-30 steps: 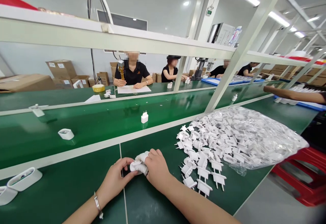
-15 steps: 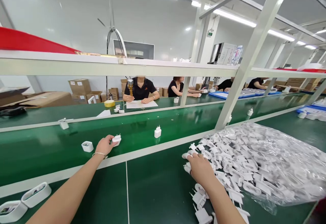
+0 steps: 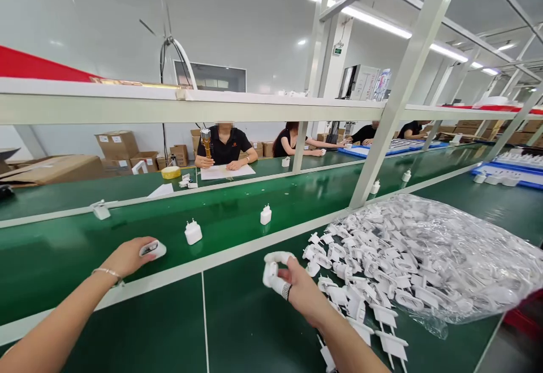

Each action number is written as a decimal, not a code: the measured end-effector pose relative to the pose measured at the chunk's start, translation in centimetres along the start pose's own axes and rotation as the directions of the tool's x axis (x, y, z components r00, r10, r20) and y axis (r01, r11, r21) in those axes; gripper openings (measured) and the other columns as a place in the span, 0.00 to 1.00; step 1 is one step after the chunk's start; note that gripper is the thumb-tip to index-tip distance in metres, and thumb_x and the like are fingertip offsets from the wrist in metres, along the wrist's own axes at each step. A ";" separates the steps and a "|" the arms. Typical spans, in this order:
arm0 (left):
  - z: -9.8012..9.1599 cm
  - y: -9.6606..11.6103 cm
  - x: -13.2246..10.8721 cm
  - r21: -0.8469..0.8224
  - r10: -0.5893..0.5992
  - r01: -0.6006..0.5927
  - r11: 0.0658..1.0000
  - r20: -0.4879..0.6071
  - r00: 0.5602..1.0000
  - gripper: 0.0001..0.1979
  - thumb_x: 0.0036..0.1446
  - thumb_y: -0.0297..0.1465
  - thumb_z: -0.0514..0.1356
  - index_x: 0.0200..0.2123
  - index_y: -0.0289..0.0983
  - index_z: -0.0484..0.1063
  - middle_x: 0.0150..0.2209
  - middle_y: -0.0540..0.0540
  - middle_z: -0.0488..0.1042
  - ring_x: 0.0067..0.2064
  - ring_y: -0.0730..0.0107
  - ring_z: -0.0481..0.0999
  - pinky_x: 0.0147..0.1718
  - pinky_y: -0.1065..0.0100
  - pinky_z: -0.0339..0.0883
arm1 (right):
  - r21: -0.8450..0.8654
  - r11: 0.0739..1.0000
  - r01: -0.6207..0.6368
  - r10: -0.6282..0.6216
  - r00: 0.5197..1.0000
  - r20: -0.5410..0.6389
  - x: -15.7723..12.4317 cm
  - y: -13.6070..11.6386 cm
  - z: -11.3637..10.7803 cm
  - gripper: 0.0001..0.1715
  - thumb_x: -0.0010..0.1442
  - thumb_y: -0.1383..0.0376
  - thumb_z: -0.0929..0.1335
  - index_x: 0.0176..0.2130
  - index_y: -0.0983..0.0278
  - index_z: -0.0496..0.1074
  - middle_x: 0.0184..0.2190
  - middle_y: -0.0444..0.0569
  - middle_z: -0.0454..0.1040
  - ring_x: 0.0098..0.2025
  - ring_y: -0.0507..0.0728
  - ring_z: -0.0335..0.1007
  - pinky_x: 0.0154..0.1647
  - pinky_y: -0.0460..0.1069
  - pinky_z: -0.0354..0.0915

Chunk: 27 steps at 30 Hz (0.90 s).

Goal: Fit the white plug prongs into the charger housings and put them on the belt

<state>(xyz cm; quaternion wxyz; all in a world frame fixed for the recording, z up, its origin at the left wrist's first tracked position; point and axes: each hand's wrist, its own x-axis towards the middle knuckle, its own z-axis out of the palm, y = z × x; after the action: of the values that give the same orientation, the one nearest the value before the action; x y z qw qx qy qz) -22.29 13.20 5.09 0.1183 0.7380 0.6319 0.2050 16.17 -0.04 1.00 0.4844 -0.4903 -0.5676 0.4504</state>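
My left hand (image 3: 129, 257) is closed on a white open-topped charger housing (image 3: 158, 249) over the green belt, gripping its left end. Just right of it a white charger with two pins (image 3: 193, 232) stands upright on the belt. Another upright charger (image 3: 266, 215) is farther right. My right hand (image 3: 292, 282), with white covers on its fingertips, pinches a small white plug piece (image 3: 270, 273) above the near green table. The fingers hide part of that piece. Beside this hand spreads a heap of white plug pieces with pins (image 3: 360, 271), spilling from a clear plastic bag (image 3: 479, 265).
A pale metal post (image 3: 401, 96) rises behind the heap, joined to a shelf beam (image 3: 254, 112) across the view. Several people sit across the belt; one (image 3: 224, 147) holds a tool. Blue trays (image 3: 509, 175) lie at right. A yellow tape roll (image 3: 170, 172) sits opposite.
My left hand has let go of the pinned charger, moved left and taken hold of the open housing. My right hand has moved left from the heap with a plug piece. The view has shifted.
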 end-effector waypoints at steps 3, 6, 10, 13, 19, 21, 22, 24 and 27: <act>1.4 5.0 -4.5 -0.031 0.074 -0.070 0.997 0.138 0.988 0.20 0.44 0.46 0.57 0.37 0.41 0.73 0.34 0.48 0.78 0.34 0.56 0.77 0.34 0.65 0.67 | 0.418 0.899 -0.127 0.110 0.992 0.065 -0.7 -1.4 3.1 0.23 0.51 0.52 0.73 0.39 0.63 0.67 0.34 0.46 0.67 0.35 0.53 0.67 0.41 0.50 0.65; 3.8 10.1 -9.8 -0.143 0.176 -0.142 0.979 0.259 0.950 0.15 0.48 0.43 0.58 0.36 0.42 0.74 0.34 0.49 0.77 0.35 0.60 0.76 0.36 0.67 0.66 | 0.462 0.867 -0.185 0.187 0.981 0.043 -0.9 -1.9 4.9 0.27 0.43 0.50 0.77 0.27 0.64 0.63 0.26 0.41 0.63 0.28 0.50 0.59 0.31 0.45 0.60; 7.1 13.0 -13.7 -0.293 0.225 -0.129 0.947 0.321 0.920 0.12 0.48 0.36 0.61 0.38 0.43 0.76 0.37 0.47 0.77 0.39 0.61 0.75 0.39 0.68 0.66 | 0.376 0.900 -0.223 0.236 0.972 0.011 -1.0 -1.1 5.7 0.28 0.40 0.49 0.76 0.31 0.64 0.65 0.26 0.42 0.65 0.24 0.49 0.56 0.21 0.43 0.50; 8.7 12.3 -13.9 -0.342 0.182 -0.074 0.937 0.294 0.938 0.17 0.45 0.35 0.64 0.42 0.43 0.75 0.41 0.46 0.76 0.41 0.60 0.74 0.40 0.67 0.67 | 0.278 0.939 -0.204 0.202 0.979 0.035 -1.0 -0.3 5.8 0.29 0.41 0.48 0.76 0.34 0.64 0.67 0.28 0.45 0.68 0.28 0.52 0.62 0.23 0.44 0.57; 9.1 11.7 -13.7 -0.407 0.145 -0.038 0.913 0.237 0.960 0.09 0.49 0.36 0.62 0.36 0.42 0.75 0.34 0.48 0.75 0.35 0.63 0.71 0.34 0.68 0.65 | 0.118 0.990 -0.070 0.065 0.997 0.046 -0.7 1.7 6.2 0.24 0.49 0.48 0.73 0.36 0.63 0.69 0.28 0.43 0.68 0.28 0.53 0.65 0.31 0.49 0.66; 9.3 12.0 -13.6 -0.425 0.150 -0.051 0.904 0.204 0.967 0.10 0.48 0.37 0.62 0.35 0.42 0.75 0.33 0.48 0.75 0.34 0.63 0.71 0.35 0.68 0.65 | 0.019 0.999 -0.041 0.040 0.997 0.061 -0.8 2.3 6.4 0.22 0.51 0.51 0.72 0.39 0.63 0.70 0.30 0.45 0.69 0.30 0.54 0.67 0.34 0.50 0.68; 9.4 12.1 -13.6 -0.428 0.155 -0.057 0.902 0.197 0.968 0.10 0.48 0.37 0.63 0.34 0.42 0.75 0.32 0.48 0.75 0.34 0.63 0.70 0.35 0.68 0.65 | -0.022 0.999 -0.026 0.027 0.997 0.079 -0.8 2.5 6.5 0.21 0.52 0.53 0.72 0.40 0.63 0.70 0.32 0.46 0.70 0.31 0.55 0.69 0.35 0.50 0.68; 9.6 12.2 -13.5 -0.427 0.158 -0.062 0.902 0.192 0.969 0.10 0.47 0.38 0.63 0.34 0.42 0.75 0.31 0.48 0.75 0.34 0.62 0.70 0.35 0.68 0.65 | -0.069 0.998 0.003 0.006 0.992 0.124 -0.9 2.7 6.4 0.19 0.54 0.57 0.72 0.42 0.64 0.69 0.35 0.48 0.71 0.34 0.55 0.70 0.38 0.50 0.68; 9.8 12.2 -13.4 -0.422 0.136 -0.038 0.906 0.204 0.970 0.10 0.45 0.36 0.64 0.33 0.41 0.75 0.31 0.48 0.74 0.34 0.63 0.69 0.35 0.68 0.65 | -0.148 0.986 0.075 -0.049 0.983 0.175 -0.9 1.9 6.2 0.13 0.58 0.62 0.68 0.43 0.64 0.69 0.36 0.49 0.71 0.35 0.55 0.70 0.39 0.49 0.68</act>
<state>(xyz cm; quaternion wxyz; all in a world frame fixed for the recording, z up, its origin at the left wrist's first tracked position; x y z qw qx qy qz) -8.66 -1.20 -0.37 0.3348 0.7422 0.5223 0.2535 10.33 -0.97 -1.75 0.4084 -0.4678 -0.6551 0.4303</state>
